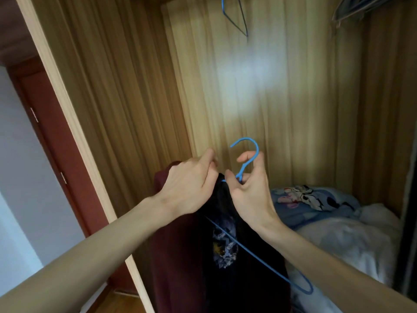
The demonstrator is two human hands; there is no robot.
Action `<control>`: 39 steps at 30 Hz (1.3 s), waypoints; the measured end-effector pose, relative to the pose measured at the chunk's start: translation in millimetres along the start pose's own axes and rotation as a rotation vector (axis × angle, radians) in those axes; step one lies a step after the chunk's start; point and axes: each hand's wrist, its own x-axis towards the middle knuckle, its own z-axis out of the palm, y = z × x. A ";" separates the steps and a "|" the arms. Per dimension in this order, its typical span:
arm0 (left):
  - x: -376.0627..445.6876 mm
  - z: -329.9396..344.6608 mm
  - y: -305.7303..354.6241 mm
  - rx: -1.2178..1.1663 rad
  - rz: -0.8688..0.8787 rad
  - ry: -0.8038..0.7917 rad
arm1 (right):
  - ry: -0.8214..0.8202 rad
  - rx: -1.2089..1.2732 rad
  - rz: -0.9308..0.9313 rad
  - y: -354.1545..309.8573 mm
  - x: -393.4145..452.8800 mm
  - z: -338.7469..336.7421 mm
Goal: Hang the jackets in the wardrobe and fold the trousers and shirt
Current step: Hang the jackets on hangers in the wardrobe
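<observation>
While I look down from my head camera into the wooden wardrobe (282,109), my two hands meet in front of its back panel. My right hand (250,188) has its fingers (244,158) curled round the neck of a blue hanger (244,154), just under the hook, which stands up free above my thumb. One blue arm of the hanger runs down and to the right across the cloth, ending in a rounded corner near my right forearm. My left hand (189,186) pinches the top edge of the jacket (225,256) right beside the hanger neck. The jacket hangs down from both hands: black cloth in front with a pale, worn-looking print in grey and a spot of yellow, and dark maroon cloth showing along its left side. Behind it, on the wardrobe floor to the right, lies bedding (316,204), blue with cartoon figures, and a pale grey quilt. Overhead hangs another blue hanger (234,16).
</observation>
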 end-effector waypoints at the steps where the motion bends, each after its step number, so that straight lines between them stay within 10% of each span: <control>1: -4.2 0.2 -3.2 -0.014 0.050 0.031 | 0.015 0.014 -0.014 -1.4 -3.8 -0.2; 10: 5.1 -21.9 -48.4 0.241 0.454 -0.048 | -0.076 0.000 -0.057 -25.2 10.1 -0.8; 22: 1.6 -36.7 -100.7 0.137 0.242 0.216 | -0.732 -0.093 0.295 32.4 24.2 -60.1; 30: -4.9 -43.5 -96.2 0.186 0.172 0.229 | -0.547 -0.738 -0.098 56.5 -22.8 9.9; 39: -42.0 -38.4 -131.9 0.199 0.081 0.201 | -0.561 -1.209 -0.026 76.0 -1.1 -28.1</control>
